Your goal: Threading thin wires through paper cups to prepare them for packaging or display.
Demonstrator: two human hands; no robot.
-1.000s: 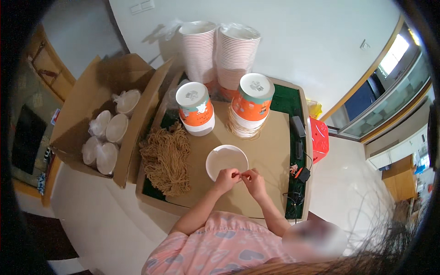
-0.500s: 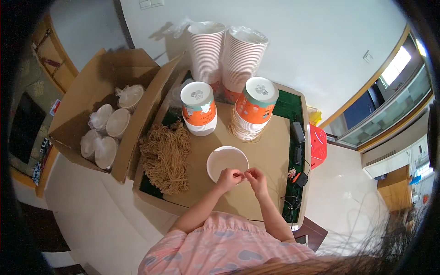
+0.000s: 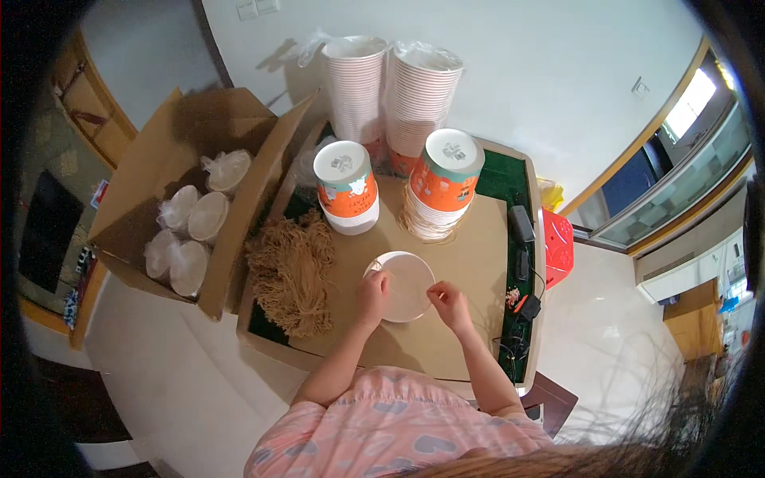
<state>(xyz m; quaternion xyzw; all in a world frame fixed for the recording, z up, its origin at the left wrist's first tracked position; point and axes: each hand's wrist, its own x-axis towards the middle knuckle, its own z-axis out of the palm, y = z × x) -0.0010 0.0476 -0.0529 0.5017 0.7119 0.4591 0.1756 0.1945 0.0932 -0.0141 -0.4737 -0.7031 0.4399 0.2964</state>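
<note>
The white tub (image 3: 408,291) sits on the brown board (image 3: 478,279) covering the surface (image 3: 279,352), the left hand (image 3: 372,296) bunched narrow over its left rim and the right hand (image 3: 449,305) in a narrow pinch beside its right rim, though I cannot tell whether either grips anything. A knock from the left hand could slide or tip the tub, which looks light. Left of the tub lies the tan string bundle (image 3: 291,275), its loose ends likely to tangle, while beyond the tub two upturned orange-printed stacks, left (image 3: 347,195) and right (image 3: 445,187), block reaching forward, and black adapters (image 3: 522,224) sit to its right.
</note>
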